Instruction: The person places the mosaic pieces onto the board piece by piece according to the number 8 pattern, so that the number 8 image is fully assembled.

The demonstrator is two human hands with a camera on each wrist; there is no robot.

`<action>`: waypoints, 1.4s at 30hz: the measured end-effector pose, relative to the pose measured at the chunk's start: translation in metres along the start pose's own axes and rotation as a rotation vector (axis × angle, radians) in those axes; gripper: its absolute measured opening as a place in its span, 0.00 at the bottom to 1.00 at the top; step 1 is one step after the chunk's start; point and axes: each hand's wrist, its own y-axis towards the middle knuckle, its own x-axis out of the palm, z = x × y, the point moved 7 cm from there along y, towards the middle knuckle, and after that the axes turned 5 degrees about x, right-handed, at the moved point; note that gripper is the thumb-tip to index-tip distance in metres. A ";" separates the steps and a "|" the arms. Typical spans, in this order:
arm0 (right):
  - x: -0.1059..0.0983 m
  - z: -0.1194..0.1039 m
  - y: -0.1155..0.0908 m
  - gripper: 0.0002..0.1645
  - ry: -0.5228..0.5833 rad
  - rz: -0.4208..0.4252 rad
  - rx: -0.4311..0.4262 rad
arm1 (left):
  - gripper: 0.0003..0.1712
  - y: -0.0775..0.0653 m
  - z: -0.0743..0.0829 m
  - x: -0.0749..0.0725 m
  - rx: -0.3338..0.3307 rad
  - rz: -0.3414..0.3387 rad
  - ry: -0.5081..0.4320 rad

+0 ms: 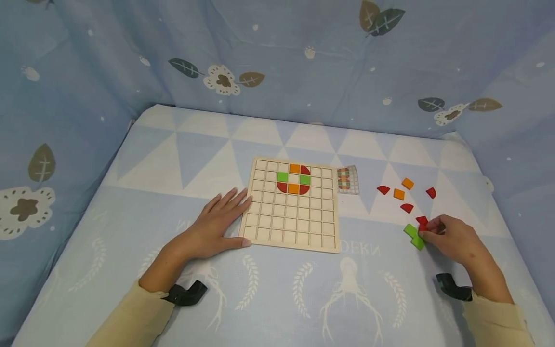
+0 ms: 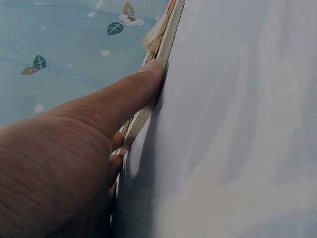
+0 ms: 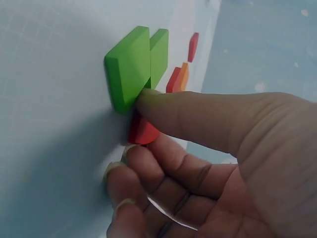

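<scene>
My left hand point(image 1: 215, 225) lies with fingers spread at the left edge of a wooden grid board point(image 1: 277, 236). In the left wrist view its thumb point(image 2: 148, 74) presses against the board's side. On the board, orange and green squares and red quarter-round tiles form a small ring around one bare cell. At the right, my right hand point(image 1: 453, 238) pinches a red quarter-round tile point(image 3: 143, 131) between thumb and fingers. Two green square tiles point(image 3: 131, 69) lie right by the thumb tip, and another red tile point(image 1: 422, 220) sits just beyond the fingertips.
Loose orange squares point(image 1: 399, 194) and several red quarter-round tiles point(image 1: 406, 208) are scattered beyond the right hand. A small pattern card point(image 1: 348, 180) lies against the board's right edge. Blue patterned cloth point(image 1: 303, 58) hangs behind and beside the table.
</scene>
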 end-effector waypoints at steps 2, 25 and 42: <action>0.000 0.000 -0.001 0.22 0.015 0.008 -0.001 | 0.57 0.000 0.001 -0.001 0.001 0.000 -0.004; -0.029 -0.151 0.011 0.05 -0.008 0.096 -0.501 | 0.57 -0.008 -0.006 -0.002 -0.008 0.009 -0.002; -0.003 -0.331 0.062 0.02 -0.075 -0.138 -0.746 | 0.58 -0.002 -0.006 0.000 0.030 0.010 0.009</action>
